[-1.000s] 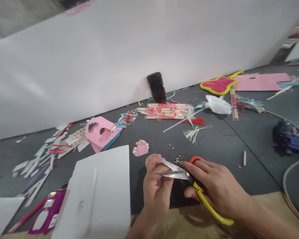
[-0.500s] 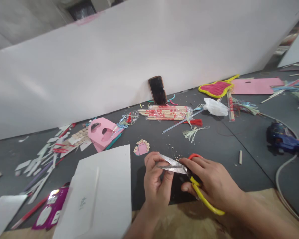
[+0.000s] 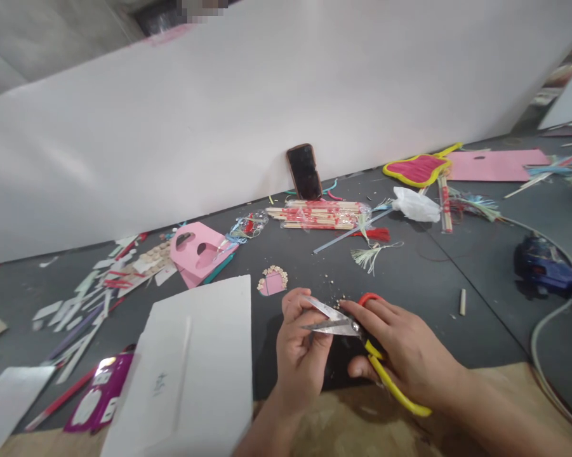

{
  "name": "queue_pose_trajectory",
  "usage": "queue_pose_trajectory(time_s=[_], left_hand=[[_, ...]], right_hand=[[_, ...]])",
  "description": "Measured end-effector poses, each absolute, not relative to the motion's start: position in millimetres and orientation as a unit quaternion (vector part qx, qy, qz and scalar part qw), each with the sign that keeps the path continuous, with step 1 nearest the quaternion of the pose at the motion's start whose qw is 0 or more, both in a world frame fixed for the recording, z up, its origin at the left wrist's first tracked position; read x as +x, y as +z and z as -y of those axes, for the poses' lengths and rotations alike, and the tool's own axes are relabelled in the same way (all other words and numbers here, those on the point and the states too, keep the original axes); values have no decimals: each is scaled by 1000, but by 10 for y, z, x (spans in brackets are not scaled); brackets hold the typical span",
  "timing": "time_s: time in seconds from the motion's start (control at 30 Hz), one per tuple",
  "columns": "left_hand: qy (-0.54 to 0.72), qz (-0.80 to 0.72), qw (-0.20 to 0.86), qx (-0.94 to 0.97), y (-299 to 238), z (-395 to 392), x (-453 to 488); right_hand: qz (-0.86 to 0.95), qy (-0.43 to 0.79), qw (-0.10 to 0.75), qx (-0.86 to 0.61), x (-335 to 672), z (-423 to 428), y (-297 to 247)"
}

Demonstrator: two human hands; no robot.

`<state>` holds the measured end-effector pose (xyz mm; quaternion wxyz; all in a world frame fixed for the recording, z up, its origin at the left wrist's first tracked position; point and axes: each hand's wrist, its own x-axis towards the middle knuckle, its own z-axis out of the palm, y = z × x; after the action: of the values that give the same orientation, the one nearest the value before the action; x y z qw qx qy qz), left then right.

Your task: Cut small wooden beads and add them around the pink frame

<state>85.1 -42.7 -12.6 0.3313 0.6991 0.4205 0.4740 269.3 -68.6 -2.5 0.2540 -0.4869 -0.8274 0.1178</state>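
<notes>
My right hand (image 3: 400, 343) is closed round the handles of a pair of scissors (image 3: 343, 325), one handle red and the other yellow. The blades stand apart and point left, over the fingers of my left hand (image 3: 302, 352). Those left fingers are curled into a pinch at the blades; what they hold is hidden or too small to make out. Beyond the blades, tiny pale bits (image 3: 338, 299) lie scattered on the dark table. A small pink piece (image 3: 274, 283) edged with little wooden-looking blossoms lies just past my left hand.
White board (image 3: 209, 355) lies at left, beside a purple packet (image 3: 98, 397). Wrapped wooden sticks (image 3: 319, 216) and a phone (image 3: 305, 171) are at the back. A blue glue gun (image 3: 547, 263) with its cord (image 3: 536, 349) is at right. A pink cut-out (image 3: 200, 251) stands left of centre.
The view has shifted slightly. The blades have opened a little wider; both hands keep nearly the same place and grip.
</notes>
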Motion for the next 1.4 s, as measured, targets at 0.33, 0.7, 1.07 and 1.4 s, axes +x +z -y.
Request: queue_pose_trajectory(time_s=[0.33, 0.7, 1.07, 1.4], left_hand=[[495, -429, 434, 618, -121, 461, 959], [458, -329, 764, 314, 394, 680, 1405], [456, -373, 715, 376, 309, 556, 1410], [354, -398, 734, 422, 356, 491, 1245]], right_hand=[[794, 166, 225, -539, 2660, 740, 73], [598, 490, 362, -520, 2539, 793, 317], [518, 567, 343, -541, 2595, 848, 306], [356, 611, 365, -606, 2436, 933, 97]])
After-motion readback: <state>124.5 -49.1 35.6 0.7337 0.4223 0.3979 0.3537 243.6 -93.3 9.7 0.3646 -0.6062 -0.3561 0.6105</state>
